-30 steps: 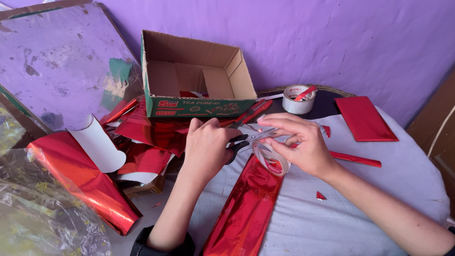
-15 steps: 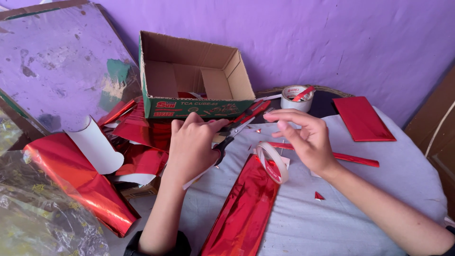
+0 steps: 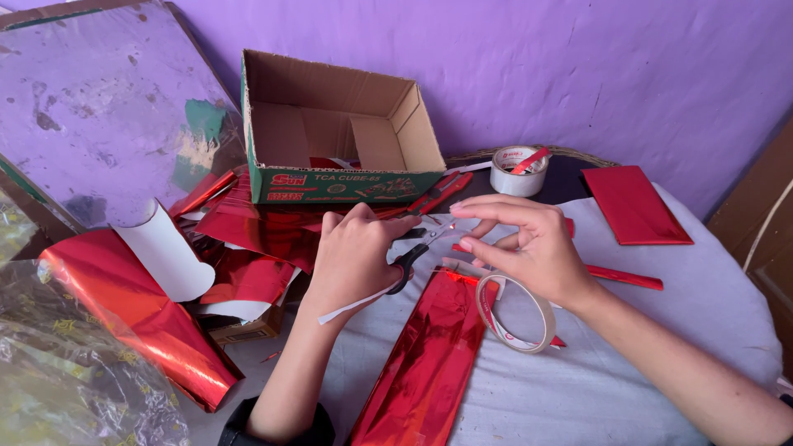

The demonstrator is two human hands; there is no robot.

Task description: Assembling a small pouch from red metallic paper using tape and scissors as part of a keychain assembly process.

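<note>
Left hand [image 3: 351,256] near table middle, fingers curled through black handles of scissors [image 3: 413,252], blades pointing right toward other hand. Thin white strip [image 3: 355,304] trails from under left palm. Right hand [image 3: 529,244] half open, thumb and fingers stretched, tape ring [image 3: 514,312] hanging around wrist side, resting on grey table cloth [image 3: 644,347]. Long red foil sheet [image 3: 425,359] lies below both hands, running to table's near edge. Open cardboard box [image 3: 330,132] at far edge; second tape roll [image 3: 516,169] right of box.
</note>
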